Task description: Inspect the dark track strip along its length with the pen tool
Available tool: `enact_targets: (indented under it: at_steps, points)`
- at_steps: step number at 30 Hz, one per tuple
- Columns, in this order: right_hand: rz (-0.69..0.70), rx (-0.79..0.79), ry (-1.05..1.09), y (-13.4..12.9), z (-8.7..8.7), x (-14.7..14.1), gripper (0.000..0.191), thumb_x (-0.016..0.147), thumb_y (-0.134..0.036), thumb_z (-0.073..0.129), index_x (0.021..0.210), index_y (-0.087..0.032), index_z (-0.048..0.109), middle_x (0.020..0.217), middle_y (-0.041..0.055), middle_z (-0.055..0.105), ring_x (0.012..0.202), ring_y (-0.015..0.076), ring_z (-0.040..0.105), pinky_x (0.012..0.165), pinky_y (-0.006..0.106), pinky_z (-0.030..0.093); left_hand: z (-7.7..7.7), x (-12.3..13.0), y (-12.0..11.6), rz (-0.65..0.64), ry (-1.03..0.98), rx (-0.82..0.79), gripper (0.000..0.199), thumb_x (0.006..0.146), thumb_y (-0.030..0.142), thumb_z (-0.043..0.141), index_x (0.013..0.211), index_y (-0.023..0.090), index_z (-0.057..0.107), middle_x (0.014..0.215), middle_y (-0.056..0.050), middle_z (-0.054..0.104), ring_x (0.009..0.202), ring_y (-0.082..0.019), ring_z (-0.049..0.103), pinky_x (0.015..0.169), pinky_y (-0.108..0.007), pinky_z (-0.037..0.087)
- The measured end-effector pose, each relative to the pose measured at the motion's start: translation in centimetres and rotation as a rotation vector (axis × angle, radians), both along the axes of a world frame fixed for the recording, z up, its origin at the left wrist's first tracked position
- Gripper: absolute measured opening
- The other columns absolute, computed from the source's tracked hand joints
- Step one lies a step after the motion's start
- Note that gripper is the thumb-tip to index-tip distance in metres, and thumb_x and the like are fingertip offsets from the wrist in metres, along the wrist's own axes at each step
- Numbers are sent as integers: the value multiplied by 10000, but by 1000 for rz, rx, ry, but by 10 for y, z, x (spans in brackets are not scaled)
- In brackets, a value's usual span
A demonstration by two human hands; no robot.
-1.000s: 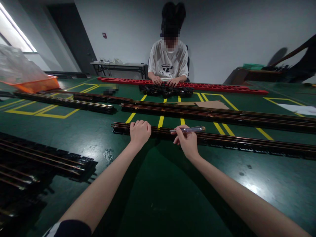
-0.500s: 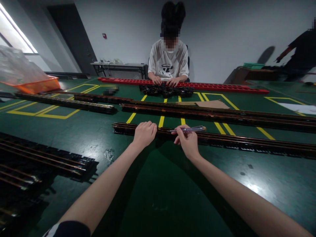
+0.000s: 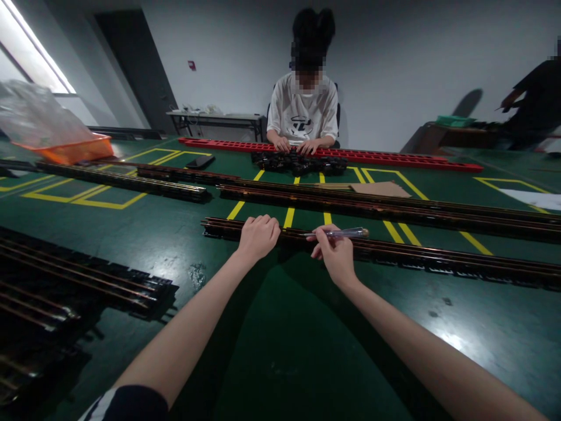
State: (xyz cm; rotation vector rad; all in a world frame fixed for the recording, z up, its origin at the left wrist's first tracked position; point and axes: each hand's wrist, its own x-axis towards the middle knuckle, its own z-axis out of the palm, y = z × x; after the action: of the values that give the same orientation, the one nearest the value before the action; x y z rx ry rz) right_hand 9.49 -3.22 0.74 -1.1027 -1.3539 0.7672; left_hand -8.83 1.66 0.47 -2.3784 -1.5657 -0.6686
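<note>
A long dark strip assembly with copper-coloured rods (image 3: 412,253) runs across the green table. Near its left end my left hand (image 3: 260,237) is closed over it, fingers wrapped round the far side. My right hand (image 3: 333,252) pinches a screwdriver with a clear handle (image 3: 346,233). The handle points right, and the thin shaft points left, low over the strip between my hands. Whether the tip touches the strip is too small to tell.
More rod strips lie beyond (image 3: 385,211) and at the left (image 3: 87,269). A person in a white shirt (image 3: 302,111) handles black parts (image 3: 300,162) by a red rail (image 3: 394,158). Far left is an orange basket (image 3: 83,151); cardboard (image 3: 380,189) lies ahead.
The whole view has shifted slightly, with the scene a little further right. My hands keep nearly the same places on the strip, and the screwdriver is still in my right hand.
</note>
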Motion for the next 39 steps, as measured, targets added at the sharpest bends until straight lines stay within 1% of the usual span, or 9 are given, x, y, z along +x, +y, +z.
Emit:
enact_targets:
  at_steps: [9,14,20,28,34,39]
  points:
    - [-16,-5,16,0,0,-1,284,836,-461,552,793,-180,563,733,42,701,424,98,575,382,200,429,-1,-6,2,19,-29,1,419,942,263,267,816,145,649,814,-79,677,706,-181,602,700,-337,408]
    - [-40,-16,23,-1,1,-1,275,831,-453,552,791,-180,558,713,37,694,415,97,573,368,196,421,0,-9,3,53,-39,1,398,925,248,281,806,156,649,822,-77,682,723,-192,607,725,-350,406]
    - [-64,-22,56,-1,3,-3,238,826,-413,552,767,-182,553,676,21,678,402,92,564,362,189,410,1,-12,4,119,-2,11,391,914,240,290,806,153,655,830,-82,685,757,-214,619,731,-366,399]
    - [-105,-11,100,-2,4,-3,244,824,-418,550,759,-183,548,646,7,659,397,89,549,362,193,414,0,-13,3,141,-48,23,379,905,239,310,757,158,650,803,-73,688,727,-198,618,717,-356,402]
    - [-45,-24,67,-3,4,-1,261,811,-440,576,765,-184,554,687,27,678,428,97,569,384,203,440,-1,-14,3,133,-69,25,385,907,241,307,744,157,646,795,-76,687,696,-185,612,708,-349,409]
    - [-49,-14,59,-2,2,-1,242,828,-423,562,768,-189,547,689,23,683,419,93,566,384,201,437,-2,-14,4,135,-38,64,382,908,245,305,745,172,643,802,-73,685,720,-199,610,704,-358,396]
